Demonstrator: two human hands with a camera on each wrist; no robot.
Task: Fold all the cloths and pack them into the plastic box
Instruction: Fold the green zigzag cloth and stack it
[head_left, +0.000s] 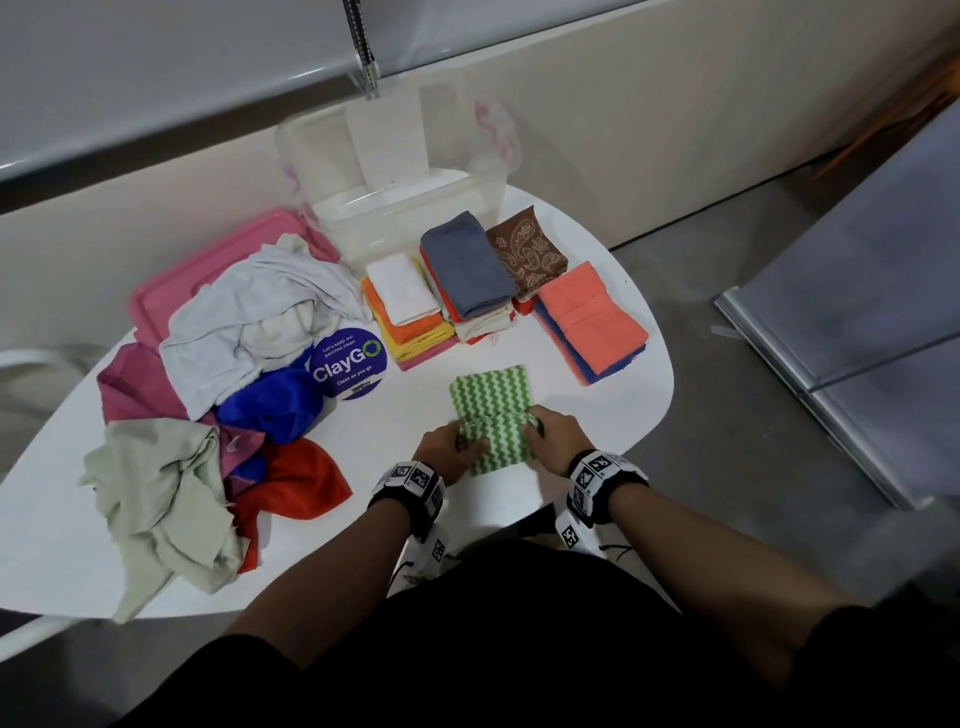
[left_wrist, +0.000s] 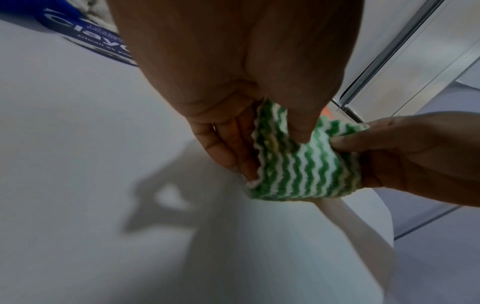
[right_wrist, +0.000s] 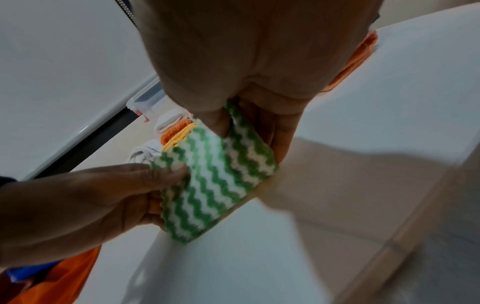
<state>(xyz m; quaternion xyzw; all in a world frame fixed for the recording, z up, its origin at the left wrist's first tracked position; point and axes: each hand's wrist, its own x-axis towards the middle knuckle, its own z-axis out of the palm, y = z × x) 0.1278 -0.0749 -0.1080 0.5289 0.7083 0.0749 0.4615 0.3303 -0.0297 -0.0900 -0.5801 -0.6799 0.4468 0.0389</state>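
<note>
Round purple sticker reading "ClayGo, Clean as you go", left hand and right hand pinching green zigzag cloth near white table front edge

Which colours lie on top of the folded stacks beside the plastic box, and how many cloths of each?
White cloth: 1
Grey-blue cloth: 1
Brown patterned cloth: 1
Coral cloth: 1
Total: 4
</note>
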